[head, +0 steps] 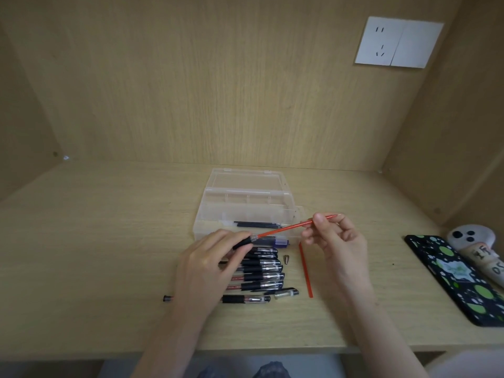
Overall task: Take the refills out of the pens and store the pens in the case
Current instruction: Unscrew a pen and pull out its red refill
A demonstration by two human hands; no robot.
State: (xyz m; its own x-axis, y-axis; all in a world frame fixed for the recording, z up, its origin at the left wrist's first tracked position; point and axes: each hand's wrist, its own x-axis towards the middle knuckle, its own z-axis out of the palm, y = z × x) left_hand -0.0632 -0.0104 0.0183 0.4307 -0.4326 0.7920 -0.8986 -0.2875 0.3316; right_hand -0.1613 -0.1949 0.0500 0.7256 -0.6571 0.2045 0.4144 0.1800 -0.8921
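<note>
While the spare pens [263,276] lay in a row near the front edge of the desk [95,255], partly under the left hand [207,266], that hand gripped a pen barrel [243,243]. The right hand [336,241] pinched its red refill [283,229], which slanted away rightward, so a rightward pull looked likely to free it. Just beyond sat the open case [245,197]. How much refill lay inside the barrel was hidden.

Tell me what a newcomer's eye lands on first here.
The bright red refill at centre, sticking out of a black pen: the left hand grips the pen, the right hand pinches the refill. Behind them stands an open clear case; black pens lie in a row beneath the left hand.
</note>
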